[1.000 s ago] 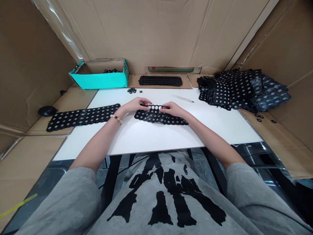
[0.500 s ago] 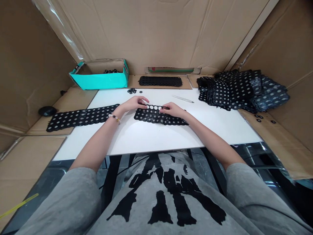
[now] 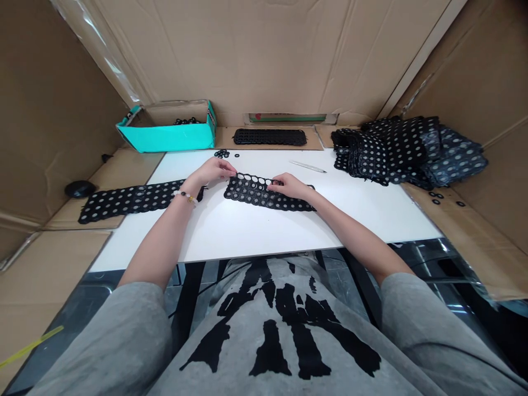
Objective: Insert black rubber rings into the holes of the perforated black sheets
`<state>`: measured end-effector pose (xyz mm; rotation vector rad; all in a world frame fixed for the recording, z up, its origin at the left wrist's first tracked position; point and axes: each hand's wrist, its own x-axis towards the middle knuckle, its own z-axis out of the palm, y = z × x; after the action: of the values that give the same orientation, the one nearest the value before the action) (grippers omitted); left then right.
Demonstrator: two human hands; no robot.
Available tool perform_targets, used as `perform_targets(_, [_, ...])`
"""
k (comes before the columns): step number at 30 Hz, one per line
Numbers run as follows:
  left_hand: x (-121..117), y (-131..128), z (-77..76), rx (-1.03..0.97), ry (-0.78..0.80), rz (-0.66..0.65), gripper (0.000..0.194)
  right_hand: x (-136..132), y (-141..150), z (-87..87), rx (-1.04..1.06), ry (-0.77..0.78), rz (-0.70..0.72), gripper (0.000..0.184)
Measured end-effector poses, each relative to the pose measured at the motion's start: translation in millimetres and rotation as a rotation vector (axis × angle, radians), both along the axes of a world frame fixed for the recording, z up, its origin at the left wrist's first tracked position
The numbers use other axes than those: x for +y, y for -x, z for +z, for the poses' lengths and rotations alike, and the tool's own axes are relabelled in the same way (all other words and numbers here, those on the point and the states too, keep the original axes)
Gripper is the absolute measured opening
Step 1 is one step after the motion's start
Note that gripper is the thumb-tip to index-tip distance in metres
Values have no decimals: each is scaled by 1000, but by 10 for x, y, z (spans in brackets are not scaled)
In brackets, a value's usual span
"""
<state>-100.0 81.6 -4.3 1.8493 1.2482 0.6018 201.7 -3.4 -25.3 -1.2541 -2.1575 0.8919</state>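
Left hand (image 3: 211,171) is shifting leftward, pinching the top edge of the black perforated rubber sheet (image 3: 264,196); right hand (image 3: 291,186) is pinching that edge too, sheet lying on the white table (image 3: 256,236).

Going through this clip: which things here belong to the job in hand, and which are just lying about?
In use: left hand, right hand, black perforated sheet under both hands.

Lying about: stack of sheets, sheet at left, sheet at the far edge, teal box, loose black rings, slim metal tool.
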Motion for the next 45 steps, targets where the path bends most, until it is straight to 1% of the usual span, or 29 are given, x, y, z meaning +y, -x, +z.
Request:
perform_targets(2, [4,-18,-23,8,-44,-29,28,1,3,-2,-1,-1,-2,40])
perform_targets(4, [-2,-69,-52,54,-138,-63,29,6,1,-5,-5,-3,4,40])
perform_targets(6, [-17,-134,-78,118,-246,-75,28,12,-5,-10,-10,1,12,41])
perform_targets(8, [-38,-190,-91,181,-312,-74,25,17,-12,-16,-8,7,17,41])
perform_targets(11, [-69,-231,-81,249,-316,-74,18,17,-19,-20,-4,9,26,41])
perform_targets(13, [-81,-226,-63,239,-278,-50,16,12,-18,-17,-9,8,30,40])
perform_targets(15, [-86,-205,-47,160,-206,27,16,4,-10,-7,-15,2,20,39])
perform_targets(18, [-94,-186,-40,-44,-66,218,15,-8,16,18,-20,-13,-34,36])
perform_targets(21, [-122,-221,-42,-191,0,362,10,-18,45,42,-37,-17,-71,33])
perform_targets(25, [-172,-307,-35,-260,64,420,10,-20,70,52,-48,-3,-69,32])
perform_targets(28, [-159,-304,-46,-293,84,438,10,-11,58,63,-47,0,-78,32])
perform_targets(30, [-108,-239,-62,-309,58,509,7,-1,17,84,-50,21,-29,33])
perform_targets(33, [4,-84,-83,-378,5,695,4,14,-81,131,-64,90,122,38])
perform_targets(35, [68,1,-95,-407,-7,748,6,21,-138,157,-61,125,169,43])
perform_targets(37, [104,38,-111,-362,-6,745,9,24,-165,169,-48,142,168,46])
perform_targets(39, [117,34,-133,-297,-8,741,20,22,-166,169,-36,150,166,47])
perform_targets(40, [118,25,-144,-292,-11,736,31,19,-161,167,-32,150,165,48])
perform_targets(43, [104,-3,-161,-347,-23,690,73,9,-147,162,-26,151,158,49])
perform_targets(44, [93,-10,-157,-355,-23,669,82,6,-146,162,-24,153,155,49])
perform_targets(45, [76,-19,-147,-348,-28,650,85,4,-147,162,-22,156,154,48])
